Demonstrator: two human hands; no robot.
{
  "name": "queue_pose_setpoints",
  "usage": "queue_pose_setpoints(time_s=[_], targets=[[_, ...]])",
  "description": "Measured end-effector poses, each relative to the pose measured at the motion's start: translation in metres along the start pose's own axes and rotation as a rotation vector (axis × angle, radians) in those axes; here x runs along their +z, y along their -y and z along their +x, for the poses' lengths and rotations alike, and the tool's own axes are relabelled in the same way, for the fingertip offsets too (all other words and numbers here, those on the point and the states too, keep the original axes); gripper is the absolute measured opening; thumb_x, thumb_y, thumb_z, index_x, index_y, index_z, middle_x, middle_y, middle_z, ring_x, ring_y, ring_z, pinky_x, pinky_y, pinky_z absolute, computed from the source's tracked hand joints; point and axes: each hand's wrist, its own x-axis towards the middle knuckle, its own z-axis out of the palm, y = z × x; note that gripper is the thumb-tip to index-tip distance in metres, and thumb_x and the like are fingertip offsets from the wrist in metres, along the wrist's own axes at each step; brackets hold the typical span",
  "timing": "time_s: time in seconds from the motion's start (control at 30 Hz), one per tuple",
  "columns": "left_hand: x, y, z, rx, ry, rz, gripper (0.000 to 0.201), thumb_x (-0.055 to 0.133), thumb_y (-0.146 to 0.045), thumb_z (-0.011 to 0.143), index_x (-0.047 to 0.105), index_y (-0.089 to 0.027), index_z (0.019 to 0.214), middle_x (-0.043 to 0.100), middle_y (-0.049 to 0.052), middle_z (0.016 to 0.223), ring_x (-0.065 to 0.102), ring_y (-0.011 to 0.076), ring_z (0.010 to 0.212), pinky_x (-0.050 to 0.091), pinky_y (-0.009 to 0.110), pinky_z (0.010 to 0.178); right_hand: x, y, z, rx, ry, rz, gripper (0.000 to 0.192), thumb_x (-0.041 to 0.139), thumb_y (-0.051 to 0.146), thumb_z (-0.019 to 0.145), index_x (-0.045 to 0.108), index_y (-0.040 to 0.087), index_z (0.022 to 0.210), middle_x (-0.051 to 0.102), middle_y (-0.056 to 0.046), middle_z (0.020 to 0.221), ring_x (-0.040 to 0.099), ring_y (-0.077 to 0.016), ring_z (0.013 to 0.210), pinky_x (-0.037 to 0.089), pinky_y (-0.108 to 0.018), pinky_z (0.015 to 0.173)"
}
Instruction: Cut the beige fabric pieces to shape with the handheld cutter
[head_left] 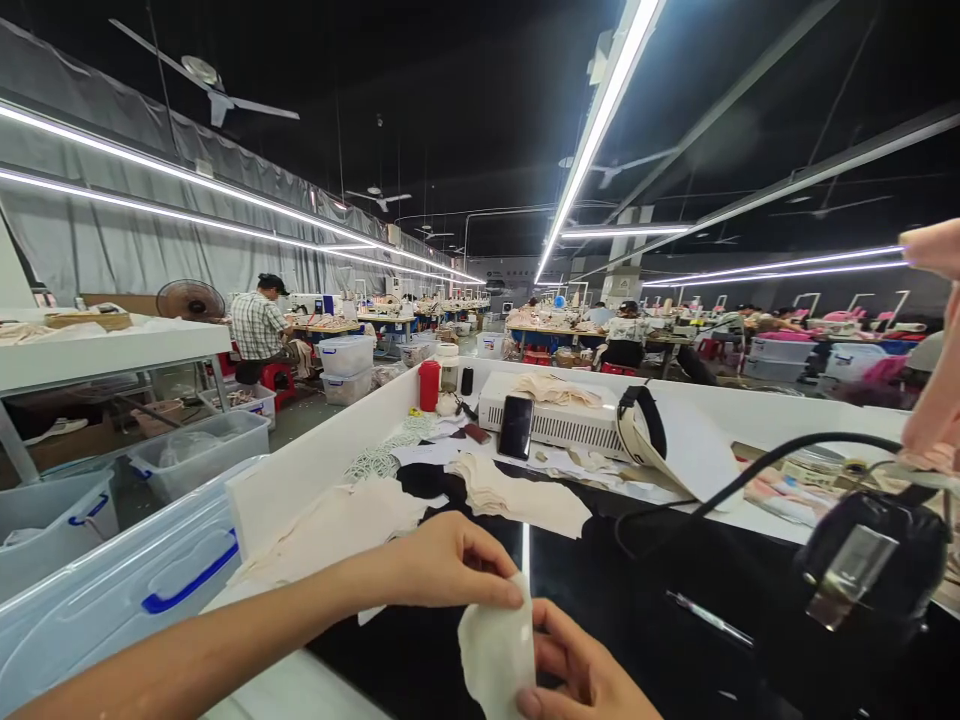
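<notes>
Cream fabric, a small cut piece (499, 650), sits low in the centre of my view, pinched between both hands. My left hand (442, 565) comes in from the lower left with its fingers curled closed, thumb and forefinger nipping the upper edge of the piece. My right hand (581, 670) lies just below and to the right, at the bottom edge of the frame, with its fingers closed against the piece's lower right side. I see the piece hanging over the dark work surface (637, 600) that fills the lower middle.

Right of my hands, in the lower right, a black tool with a metal plate (862, 570) stands on that surface, its black cable (757, 470) arching up toward the centre. Left of my arm, in the lower left, is a clear plastic bin with blue handles (135, 590).

Further up the bench, near the centre, a stack of cream cut pieces (525, 495) lies beside more pale fabric. Beyond it a phone (516, 427) leans against a white box (555, 420), and a red bottle (429, 386) stands to the left of them.

Far back at middle left, a person in a checked shirt (257, 325) sits at another table, with a fan (190, 299) to the left.
</notes>
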Motion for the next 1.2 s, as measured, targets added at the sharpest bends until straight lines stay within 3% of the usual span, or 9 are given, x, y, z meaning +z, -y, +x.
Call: queue_pose_setpoints(time_s=[0.07,0.2,0.3,0.37,0.5,0.63,0.9,1.03,1.2], targets=[[-0.009,0.0,0.005,-0.008,-0.02,0.039,0.03,0.081,-0.044,0.08,0.088,-0.018,0.094,0.066,-0.002,0.068,0.048,0.0104,0.058,0.035,0.023,0.057,-0.005,0.006,0.008,0.05,0.028,-0.018,0.061,0.09,0.066,0.069,0.066,0.023,0.105,0.065,0.003,0.086,0.049,-0.0052,0.055,0.043,-0.019,0.055],[-0.029,0.004,0.019,-0.05,-0.026,0.063,0.031,0.076,-0.044,0.083,0.086,-0.016,0.091,0.055,-0.005,0.05,0.044,0.0083,0.045,0.032,0.021,0.05,-0.026,0.015,0.015,0.249,-0.081,-0.239,0.048,0.081,0.064,0.076,0.065,0.021,0.092,0.056,0.009,0.067,0.027,-0.0005,0.037,0.019,-0.017,0.034],[-0.045,0.008,0.036,-0.044,-0.071,0.078,0.033,0.074,-0.045,0.085,0.084,-0.015,0.092,0.061,-0.002,0.051,0.049,0.0098,0.045,0.032,0.02,0.046,-0.047,0.019,0.023,0.24,-0.191,-0.343,0.041,0.079,0.058,0.078,0.064,0.021,0.083,0.044,0.012,0.047,0.029,-0.004,0.033,0.019,-0.017,0.032],[-0.056,0.01,0.053,-0.01,-0.128,0.093,0.035,0.074,-0.047,0.085,0.084,-0.014,0.092,0.071,0.002,0.062,0.056,0.0117,0.05,0.038,0.02,0.047,-0.063,0.022,0.033,0.18,-0.298,-0.405,0.04,0.076,0.059,0.078,0.064,0.021,0.082,0.048,0.01,0.044,0.038,-0.0081,0.032,0.025,-0.019,0.033],[-0.075,0.017,0.094,0.152,-0.309,0.153,0.032,0.067,-0.042,0.095,0.083,-0.014,0.101,0.082,0.008,0.094,0.073,0.0185,0.082,0.057,0.025,0.072,-0.103,0.031,0.059,-0.068,-0.654,-0.541,0.046,0.061,0.064,0.088,0.068,0.021,0.1,0.076,-0.004,0.076,0.071,-0.0208,0.062,0.055,-0.031,0.06],[-0.079,0.04,0.125,0.294,-0.399,0.275,0.022,0.066,-0.03,0.1,0.083,-0.017,0.107,0.081,0.009,0.119,0.072,0.023,0.112,0.054,0.031,0.102,-0.144,0.031,0.084,-0.273,-0.886,-0.74,0.038,0.061,0.055,0.099,0.072,0.021,0.11,0.079,-0.01,0.109,0.075,-0.0291,0.103,0.057,-0.045,0.096],[-0.061,0.109,0.125,0.341,-0.209,0.523,0.019,0.066,-0.027,0.104,0.083,-0.019,0.106,0.081,0.01,0.123,0.074,0.0258,0.118,0.052,0.036,0.111,-0.162,-0.01,0.099,-0.328,-0.716,-1.11,0.022,0.069,0.036,0.105,0.073,0.018,0.116,0.075,-0.008,0.125,0.073,-0.0241,0.114,0.06,-0.049,0.103],[-0.058,0.118,0.12,0.346,-0.191,0.586,0.024,0.061,-0.029,0.107,0.081,-0.019,0.117,0.078,0.01,0.133,0.072,0.0264,0.126,0.049,0.038,0.117,-0.158,-0.015,0.095,-0.28,-0.674,-1.269,0.014,0.064,0.022,0.106,0.074,0.018,0.115,0.076,-0.007,0.124,0.072,-0.0227,0.111,0.058,-0.046,0.103],[-0.055,0.118,0.115,0.337,-0.204,0.61,0.029,0.061,-0.035,0.108,0.08,-0.02,0.124,0.077,0.009,0.136,0.07,0.0269,0.131,0.047,0.039,0.119,-0.149,-0.007,0.087,-0.245,-0.692,-1.457,0.037,0.048,0.007,0.101,0.08,0.021,0.114,0.081,-0.01,0.115,0.068,-0.0255,0.096,0.054,-0.04,0.09]])
